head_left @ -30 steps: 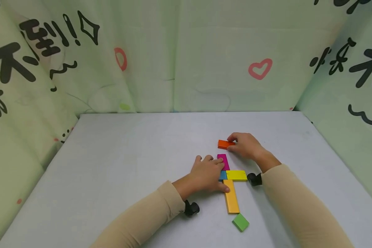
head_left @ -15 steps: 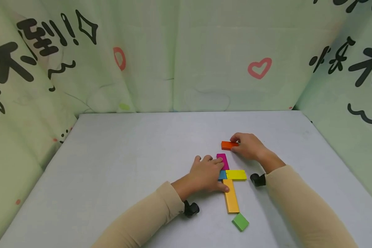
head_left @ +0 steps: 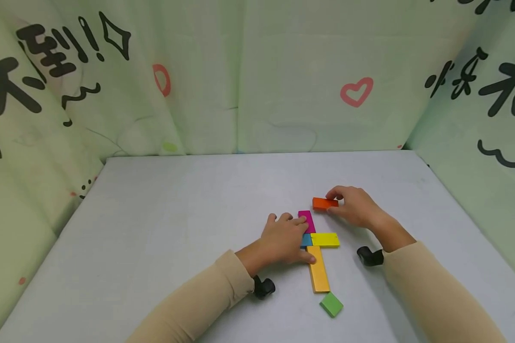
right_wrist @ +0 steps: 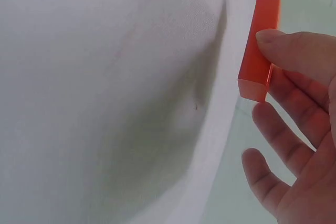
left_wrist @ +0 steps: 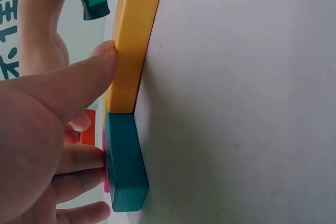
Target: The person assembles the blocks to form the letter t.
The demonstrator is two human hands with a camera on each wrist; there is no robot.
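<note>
My right hand (head_left: 356, 207) pinches an orange block (head_left: 322, 204) between thumb and fingers. In the right wrist view the thumb lies on the face of that block (right_wrist: 258, 40). My left hand (head_left: 283, 240) rests over a joined row of blocks, its fingers spread. Its fingertips touch a magenta block (head_left: 311, 227), while the thumb presses a long amber block (head_left: 319, 276). Between these sits a blue block (head_left: 306, 240), partly hidden by the hand in the head view but plain in the left wrist view (left_wrist: 126, 161). A yellow block (head_left: 326, 240) extends right from the blue one.
A green block (head_left: 332, 304) lies turned at an angle by the near end of the amber block. All of them are on a white table (head_left: 176, 205), with printed green curtains (head_left: 206, 95) at the back and sides. Each wrist wears a black camera.
My right hand has moved to the right and slightly nearer, carrying the orange block with it. The left hand keeps its place on the blocks.
</note>
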